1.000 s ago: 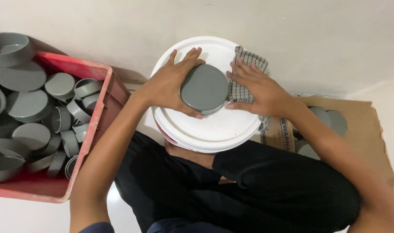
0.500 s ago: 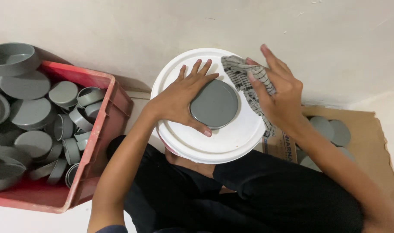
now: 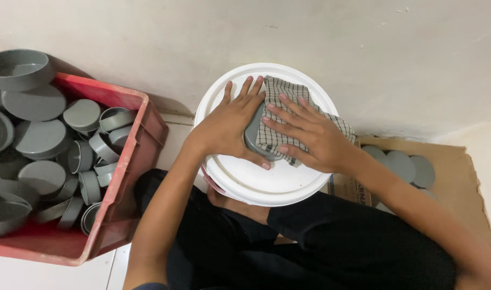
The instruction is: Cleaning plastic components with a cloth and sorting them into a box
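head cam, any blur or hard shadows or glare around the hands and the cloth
Head view: light is soft and even, no glare on the white bucket lid; the red crate casts a dim shadow on the wall behind it. Left hand, right hand and checked cloth are fairly sharp; the right forearm blurs toward the bottom right corner.

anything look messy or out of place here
Nothing is spilled or broken. The red crate is heaped with grey caps, some rising above its rim at the far end. Left hand steadies a cap on the white lid; right hand presses a cloth on it.
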